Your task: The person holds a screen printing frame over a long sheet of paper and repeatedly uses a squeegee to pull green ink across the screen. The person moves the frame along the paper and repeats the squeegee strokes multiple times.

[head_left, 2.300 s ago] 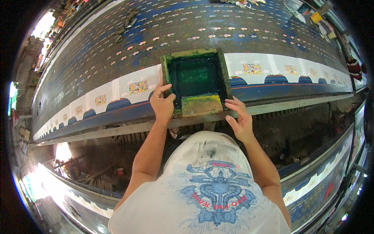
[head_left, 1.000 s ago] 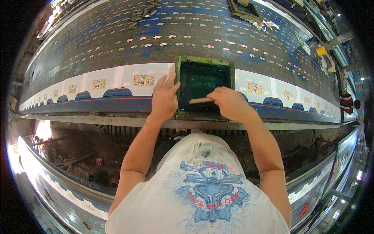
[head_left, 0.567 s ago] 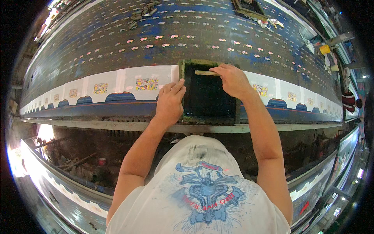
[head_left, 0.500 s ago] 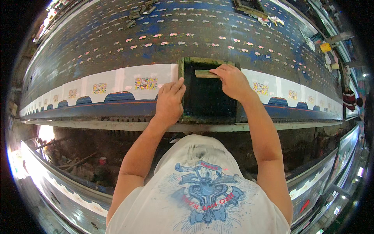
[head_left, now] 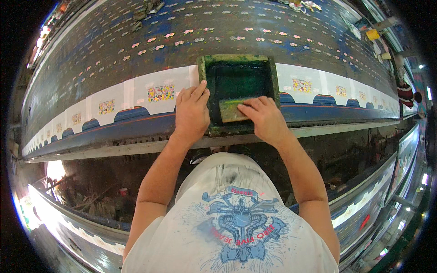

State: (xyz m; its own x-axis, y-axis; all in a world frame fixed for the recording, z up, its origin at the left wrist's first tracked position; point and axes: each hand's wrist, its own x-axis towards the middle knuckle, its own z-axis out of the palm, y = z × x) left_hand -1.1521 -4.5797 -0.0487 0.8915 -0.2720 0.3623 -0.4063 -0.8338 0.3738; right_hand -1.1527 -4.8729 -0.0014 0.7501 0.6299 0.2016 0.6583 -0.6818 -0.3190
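Note:
A screen printing frame (head_left: 236,58) with green-stained wooden edges lies on a row of white fabric pieces (head_left: 182,78) along the table's near edge. My left hand (head_left: 193,111) grips the frame's left side, the index finger lying along the wood; its thumb is hidden. In my right hand (head_left: 265,119) is a wooden squeegee (head_left: 231,110), pinched by its right end. The squeegee sits low inside the frame, near its front edge, on the dark green mesh. Prints with small multicoloured motifs (head_left: 160,93) show on the fabric either side.
The long dark table (head_left: 136,68) bears rows of small pale and pink marks. Crumpled rags (head_left: 146,13) lie at its far left, with a yellow container (head_left: 373,34) at far right. Another person (head_left: 406,95) stands at the right end. A metal rail (head_left: 114,149) edges the table.
The squeegee has come from the frame's far end toward me, with my right hand on it, and now leans more broadly into view. My left hand stays on the frame's left side.

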